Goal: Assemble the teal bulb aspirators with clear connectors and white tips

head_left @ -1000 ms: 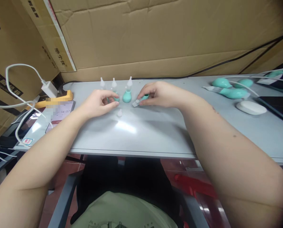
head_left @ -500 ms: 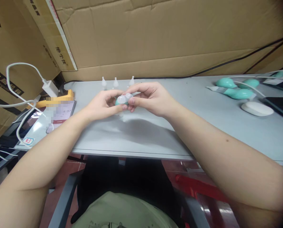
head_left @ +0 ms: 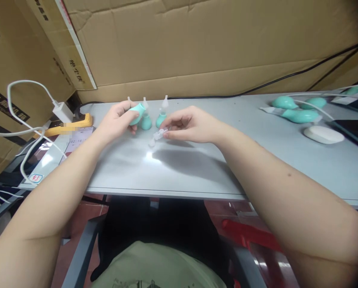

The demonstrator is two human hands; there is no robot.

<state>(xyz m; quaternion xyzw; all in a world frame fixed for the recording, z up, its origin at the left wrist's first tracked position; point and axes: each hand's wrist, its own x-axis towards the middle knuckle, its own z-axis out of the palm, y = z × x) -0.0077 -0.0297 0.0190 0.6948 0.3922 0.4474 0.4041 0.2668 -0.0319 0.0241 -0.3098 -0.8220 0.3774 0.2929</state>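
My left hand (head_left: 119,120) is closed around a teal rubber bulb (head_left: 137,113), its bare neck tilted up to the right. My right hand (head_left: 186,127) pinches a small clear plastic connector (head_left: 161,134) just above the table. Just below that connector, a loose whitish nozzle tip (head_left: 151,142) rests on the table. Behind the hands stand two upright nasal aspirators, a middle one (head_left: 146,122) and a right one (head_left: 161,119), each a teal bulb with a frosted tip. Another frosted tip (head_left: 129,99) shows behind my left hand; what lies under it is hidden.
Several teal bulbs (head_left: 301,116), some with clear wrapping, lie on the right beside a white rounded case (head_left: 323,135) and a dark device (head_left: 354,134). On the left are a phone (head_left: 79,138), a yellow power strip (head_left: 79,123) and white cables. Cardboard (head_left: 197,48) stands behind the table.
Both hands came together around a teal bulb and clear piece, then parted. Now the bulb is in my left hand, moved left and tilted, and the clear connector is in my right.
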